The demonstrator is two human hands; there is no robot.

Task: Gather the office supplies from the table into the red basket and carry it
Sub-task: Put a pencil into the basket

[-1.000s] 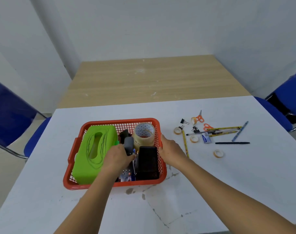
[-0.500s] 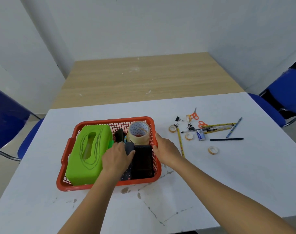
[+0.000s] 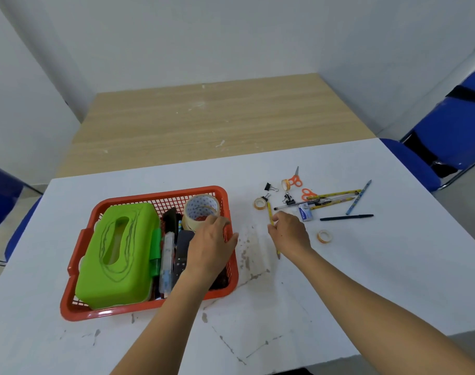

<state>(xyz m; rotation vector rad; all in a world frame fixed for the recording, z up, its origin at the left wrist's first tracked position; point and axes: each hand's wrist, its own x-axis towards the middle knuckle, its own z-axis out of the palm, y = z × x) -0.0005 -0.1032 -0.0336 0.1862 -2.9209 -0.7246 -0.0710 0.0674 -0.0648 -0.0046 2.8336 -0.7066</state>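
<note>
Nearest the viewer, two bare forearms reach forward over the white bench (image 3: 366, 280). Left hand (image 3: 212, 244) rests on the right wall of the red basket (image 3: 76, 312), fingers curled over the rim, apparently steadying it while supplies are added; whether they clamp the wall cannot be told. Inside the basket lie a green tissue box (image 3: 117, 255) filling the left half, several dark items and a pen in the middle, and a roll of packing tape (image 3: 199, 211) standing in the far right corner. Right hand (image 3: 289, 232) lies just beside the basket on the bench, its fingers drawn together around a yellow pencil (image 3: 269, 209) whose tip projects from under the wrist; a pickup appears to be in hand. Farther right, ungathered supplies are scattered: small tape rolls (image 3: 324, 236), an eraser (image 3: 304, 212), a black pen (image 3: 347, 217), binder clips (image 3: 270, 187), orange scissors (image 3: 295, 181), further pencils and a blue pen (image 3: 358, 197). Beyond stands a bare wooden table (image 3: 203, 123); blue chairs (image 3: 452, 131) flank the scene. Gathering is judged roughly half done.
</note>
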